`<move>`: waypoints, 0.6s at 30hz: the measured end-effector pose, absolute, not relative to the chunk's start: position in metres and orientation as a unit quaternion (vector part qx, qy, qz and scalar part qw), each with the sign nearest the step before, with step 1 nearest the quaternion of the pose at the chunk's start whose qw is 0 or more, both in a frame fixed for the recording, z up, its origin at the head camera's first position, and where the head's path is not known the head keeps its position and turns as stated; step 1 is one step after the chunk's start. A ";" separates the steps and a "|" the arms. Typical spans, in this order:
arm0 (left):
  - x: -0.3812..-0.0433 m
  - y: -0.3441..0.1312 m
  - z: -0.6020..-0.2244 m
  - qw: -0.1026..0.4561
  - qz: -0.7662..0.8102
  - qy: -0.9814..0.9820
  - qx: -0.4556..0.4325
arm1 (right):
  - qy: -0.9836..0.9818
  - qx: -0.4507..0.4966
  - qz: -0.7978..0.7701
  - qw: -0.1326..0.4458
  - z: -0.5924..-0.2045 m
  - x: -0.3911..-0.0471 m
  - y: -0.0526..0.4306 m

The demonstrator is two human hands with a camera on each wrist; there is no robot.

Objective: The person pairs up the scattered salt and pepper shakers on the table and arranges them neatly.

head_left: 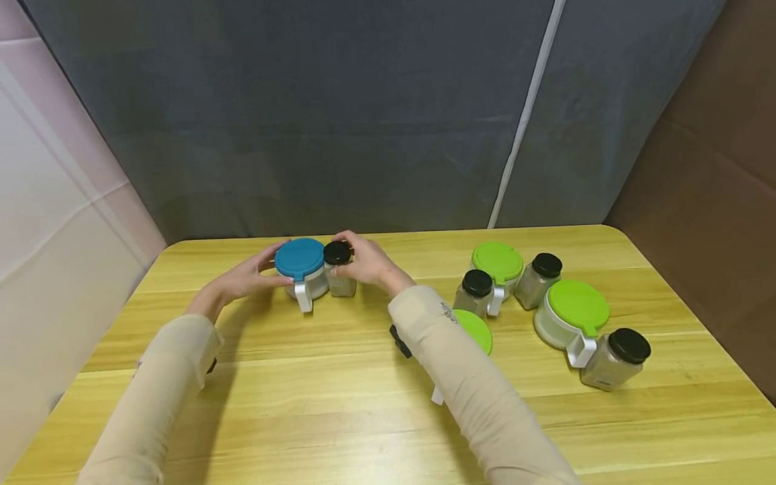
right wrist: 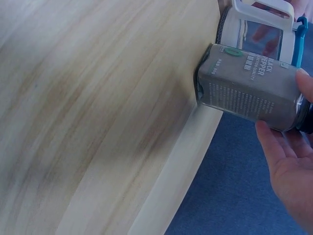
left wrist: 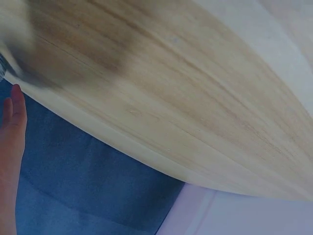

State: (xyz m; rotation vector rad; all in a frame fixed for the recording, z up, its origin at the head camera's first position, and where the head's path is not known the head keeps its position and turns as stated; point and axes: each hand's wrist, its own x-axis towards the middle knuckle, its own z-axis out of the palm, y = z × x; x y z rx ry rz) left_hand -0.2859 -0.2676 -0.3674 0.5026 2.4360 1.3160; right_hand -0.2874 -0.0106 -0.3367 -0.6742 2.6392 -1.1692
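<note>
Bench (head_left: 291,404), wood-grained, carries everything. Three green-lidded canisters (head_left: 578,308) stand to the right, one partly behind the right sleeve, with three black-capped jars (head_left: 611,367) among them. Well apart, toward the far left: blue-lidded canister (head_left: 303,264), upright, white handle toward the person. Left hand (head_left: 250,275) cups that canister, thumb on the near side, fingers on the far side. Right hand (head_left: 368,263) grasps a pepper jar (head_left: 342,281) near its top; jar upright, immediately right of the canister, contact between them unclear. Smallest, its black cap (head_left: 337,252), fingers about it. Step in hand, by my reading: setting jar and canister side by side. Next move likely calls for steadying the canister, checking the jar sits flat, then loosening the right fingers without tipping it.
</note>
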 end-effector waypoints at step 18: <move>-0.264 -0.255 -0.335 0.073 0.458 0.867 0.182 | 0.882 -0.276 -0.367 0.110 -0.298 -0.288 0.017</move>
